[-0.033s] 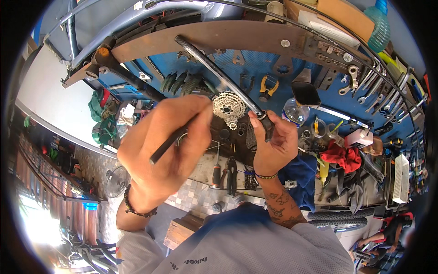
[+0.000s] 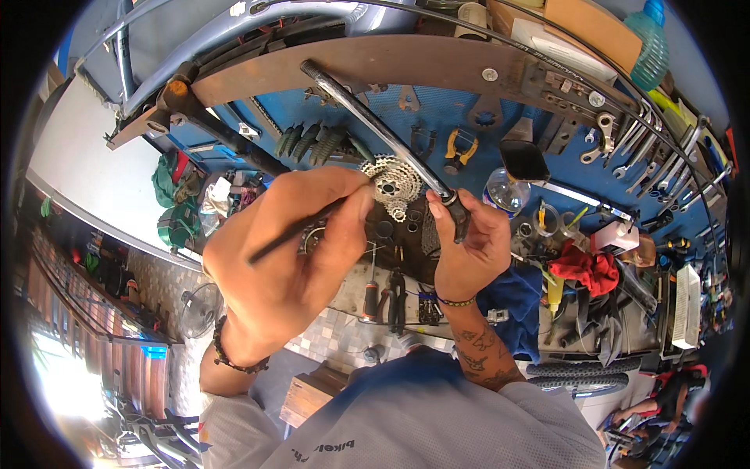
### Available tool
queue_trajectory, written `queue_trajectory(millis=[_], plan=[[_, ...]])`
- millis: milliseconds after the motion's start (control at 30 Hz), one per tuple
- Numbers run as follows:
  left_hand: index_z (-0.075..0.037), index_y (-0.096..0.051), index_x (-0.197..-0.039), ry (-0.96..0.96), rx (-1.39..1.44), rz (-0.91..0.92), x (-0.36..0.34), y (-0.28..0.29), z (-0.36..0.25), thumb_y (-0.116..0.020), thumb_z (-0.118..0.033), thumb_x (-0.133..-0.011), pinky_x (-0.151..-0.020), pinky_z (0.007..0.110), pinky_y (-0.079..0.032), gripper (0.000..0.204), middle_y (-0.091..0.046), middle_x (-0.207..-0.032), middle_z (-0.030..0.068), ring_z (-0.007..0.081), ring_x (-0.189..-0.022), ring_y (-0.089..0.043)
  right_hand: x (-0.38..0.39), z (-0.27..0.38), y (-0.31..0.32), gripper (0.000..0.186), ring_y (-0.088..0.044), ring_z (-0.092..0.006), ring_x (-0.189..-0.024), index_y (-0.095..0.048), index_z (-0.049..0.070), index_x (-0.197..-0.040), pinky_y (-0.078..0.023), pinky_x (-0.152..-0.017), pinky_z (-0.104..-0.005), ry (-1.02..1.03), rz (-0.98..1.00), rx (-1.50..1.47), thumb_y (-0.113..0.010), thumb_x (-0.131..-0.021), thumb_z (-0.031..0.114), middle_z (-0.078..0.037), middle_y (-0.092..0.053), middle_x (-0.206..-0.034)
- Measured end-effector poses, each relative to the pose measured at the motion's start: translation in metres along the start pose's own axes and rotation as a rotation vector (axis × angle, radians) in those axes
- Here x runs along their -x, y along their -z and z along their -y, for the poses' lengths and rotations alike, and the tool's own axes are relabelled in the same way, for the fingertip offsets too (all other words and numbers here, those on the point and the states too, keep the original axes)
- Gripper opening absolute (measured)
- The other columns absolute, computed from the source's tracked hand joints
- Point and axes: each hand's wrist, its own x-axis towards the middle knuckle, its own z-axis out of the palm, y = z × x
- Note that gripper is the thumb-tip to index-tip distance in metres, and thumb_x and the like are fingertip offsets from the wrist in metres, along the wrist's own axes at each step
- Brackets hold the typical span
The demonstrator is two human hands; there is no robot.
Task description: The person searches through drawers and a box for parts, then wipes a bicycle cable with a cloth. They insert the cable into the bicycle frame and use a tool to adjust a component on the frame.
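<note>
My left hand (image 2: pixel 269 270) is raised close to the camera, thumb and fingers pinching a thin dark rod (image 2: pixel 293 233). The rod's fingertip end is mostly hidden beside the silver tube. My right hand (image 2: pixel 473 254) grips the black lower end piece of a long silver metal tube (image 2: pixel 380 129), which slants up to the left and has a dark, threaded-looking top. Behind the tube, a silver bicycle cassette (image 2: pixel 397 186) shows between my hands, partly covered by the tube and my left fingertips.
A blue tool panel holds yellow-handled pliers (image 2: pixel 461 148) and several wrenches (image 2: pixel 631 141). On the bench are a screwdriver (image 2: pixel 370 301), a clear bottle (image 2: pixel 506 191), a red cloth (image 2: pixel 584 264) and a blue cloth (image 2: pixel 512 306). A dark metal bar tool (image 2: pixel 226 137) juts in at left.
My left hand has shifted slightly right, its fingertips nearer the cassette in the picture. The rod's rear end has tipped up and left. The right hand and tube look unchanged.
</note>
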Motion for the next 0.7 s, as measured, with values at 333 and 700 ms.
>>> queue_trajectory(millis=[333,700], plan=[[0.01,-0.066,-0.111,0.208,0.037,-0.271,-0.025,0.014,0.031,-0.067,0.002,-0.098,-0.073,0.027,-0.062,0.015,-0.074,-0.1,0.0135,0.0187,-0.085,-0.076,-0.005,-0.004,-0.002,0.032,-0.076,-0.0297,-0.098,-0.058,-0.006,-0.111,-0.061,-0.091,-0.0354,0.022,0.003,0.003,-0.076,-0.086,-0.013,-0.017,-0.069,-0.111],[0.006,-0.069,-0.104,0.059,0.04,0.007,-0.011,-0.004,0.005,-0.075,0.001,-0.093,-0.069,0.027,-0.062,0.014,-0.074,-0.095,0.013,0.0164,-0.076,-0.075,-0.004,-0.009,0.001,0.032,-0.075,-0.0293,-0.099,-0.058,-0.006,-0.112,-0.062,-0.093,-0.0376,0.038,0.003,0.036,-0.076,-0.086,-0.013,-0.018,-0.07,-0.112]])
